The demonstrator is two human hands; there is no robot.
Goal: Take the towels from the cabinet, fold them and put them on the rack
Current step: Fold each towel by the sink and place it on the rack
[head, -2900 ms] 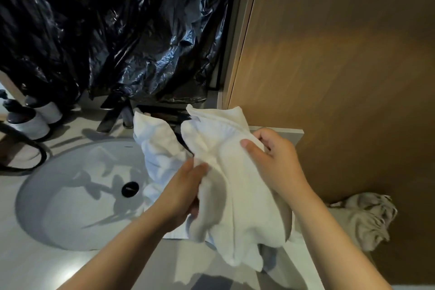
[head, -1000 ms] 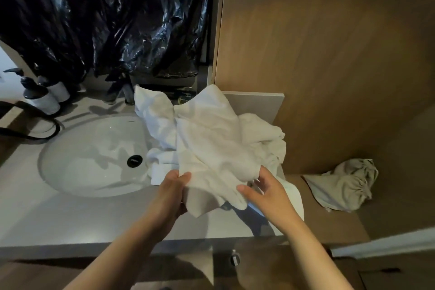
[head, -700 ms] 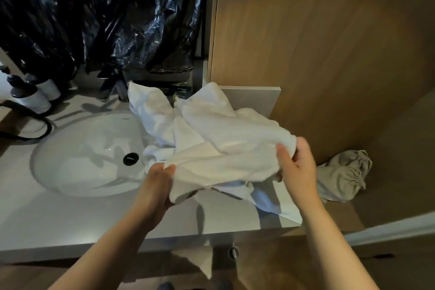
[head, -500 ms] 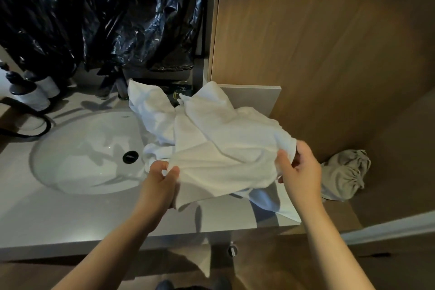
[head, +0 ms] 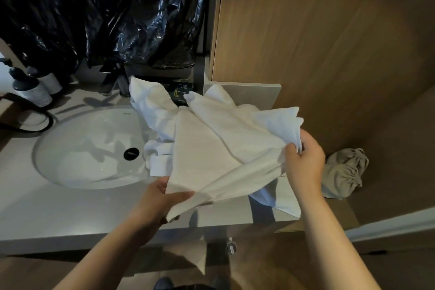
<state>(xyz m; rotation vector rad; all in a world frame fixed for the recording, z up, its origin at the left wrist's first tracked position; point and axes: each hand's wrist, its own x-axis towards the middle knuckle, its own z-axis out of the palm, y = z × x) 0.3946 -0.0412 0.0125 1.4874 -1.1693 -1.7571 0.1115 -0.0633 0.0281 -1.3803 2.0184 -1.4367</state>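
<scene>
Fold's barely started I'd say: left hand (head: 160,198) pinches the white towel (head: 223,148) by its near corner at 6 o'clock, right hand (head: 304,165) grips its bunched edge at 3, towel hanging rumpled over the desk (head: 70,207), another crumpled towel (head: 150,106) behind it beside the sink (head: 82,158) at 9, black plastic (head: 117,12) at 12, no rack visible.

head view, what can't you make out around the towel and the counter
- Fingers of the left hand: hidden under the white towel it grips, head view.
- Count of towels in the heap behind: overlapping folds hide it.
- Dark packet: print too small, towels cover its edges.
- Rack: outside the frame.
</scene>
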